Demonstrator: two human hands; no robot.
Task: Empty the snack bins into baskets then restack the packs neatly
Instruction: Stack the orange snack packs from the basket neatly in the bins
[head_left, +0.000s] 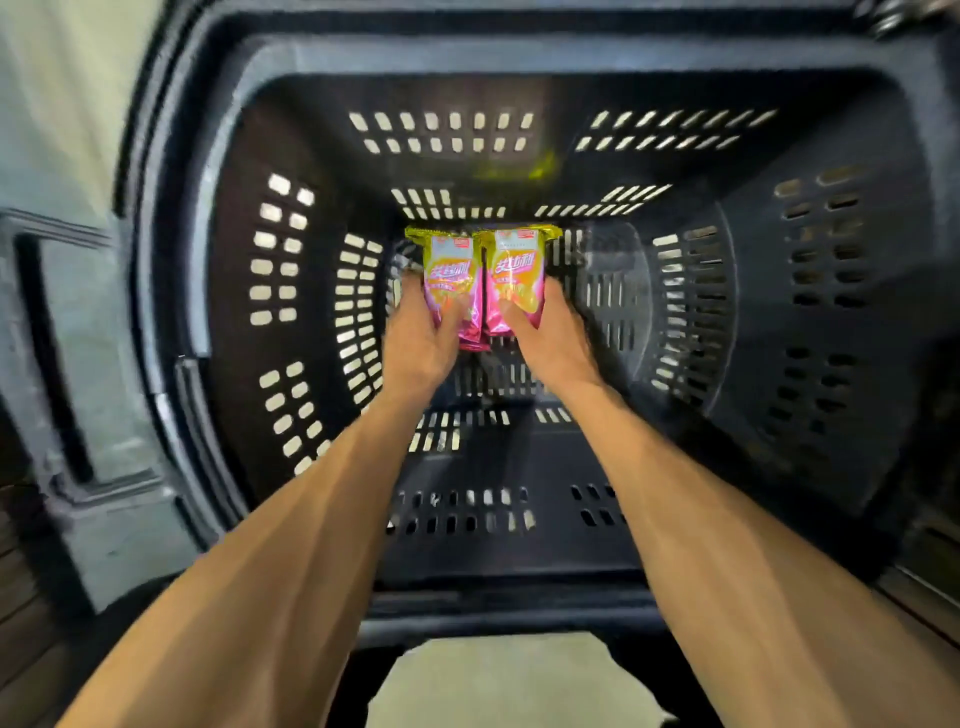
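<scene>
On my left I saw a grey-green panel (78, 364) with raised moulding, cabinet or door, I couldn't tell which. Above it ran a pale wall (62, 78), softly lit. At the bottom edge showed pale floor (509, 686), and low left were dark brown boards (21, 597), all blurred.

We found the basket (753, 467) floor open at lower centre; left pack (448, 275) and right pack (514, 275) obstructed the frame's centre.
</scene>
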